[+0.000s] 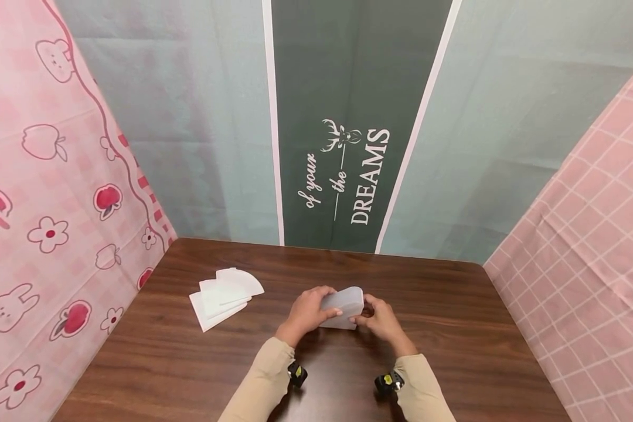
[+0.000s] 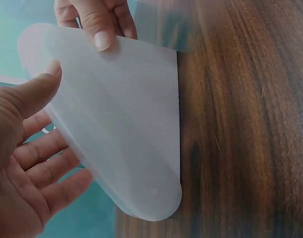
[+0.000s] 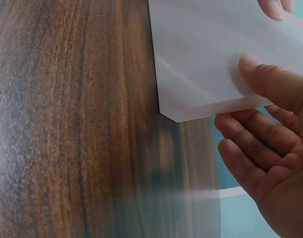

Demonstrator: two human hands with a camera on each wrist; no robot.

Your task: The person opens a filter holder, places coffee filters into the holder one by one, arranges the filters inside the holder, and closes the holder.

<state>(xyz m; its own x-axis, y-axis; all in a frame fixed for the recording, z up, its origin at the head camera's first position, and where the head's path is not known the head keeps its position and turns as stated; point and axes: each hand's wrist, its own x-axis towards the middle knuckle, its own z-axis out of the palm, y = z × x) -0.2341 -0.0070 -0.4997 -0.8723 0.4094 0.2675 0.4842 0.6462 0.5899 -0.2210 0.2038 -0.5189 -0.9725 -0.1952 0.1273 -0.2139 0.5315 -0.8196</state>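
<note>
A frosted white plastic holder (image 1: 345, 306) stands on its straight lower edge on the brown table, between both hands. In the left wrist view the holder (image 2: 116, 119) has rounded corners and a finely ribbed triangular area. My left hand (image 1: 306, 312) holds its left side, thumb on the near face and fingers behind. At the right side my right hand (image 1: 382, 320) grips it, with the thumb (image 3: 270, 82) against the ribbed face and the fingers at the back edge. Whether anything sits inside the holder is hard to tell.
Several white paper coffee filters (image 1: 224, 293) lie fanned and overlapping on the table's left part. The wooden table (image 1: 453, 328) ends at a green cloth backdrop (image 1: 190, 146). Pink patterned cloths hang at the left (image 1: 58, 193) and right (image 1: 585, 264).
</note>
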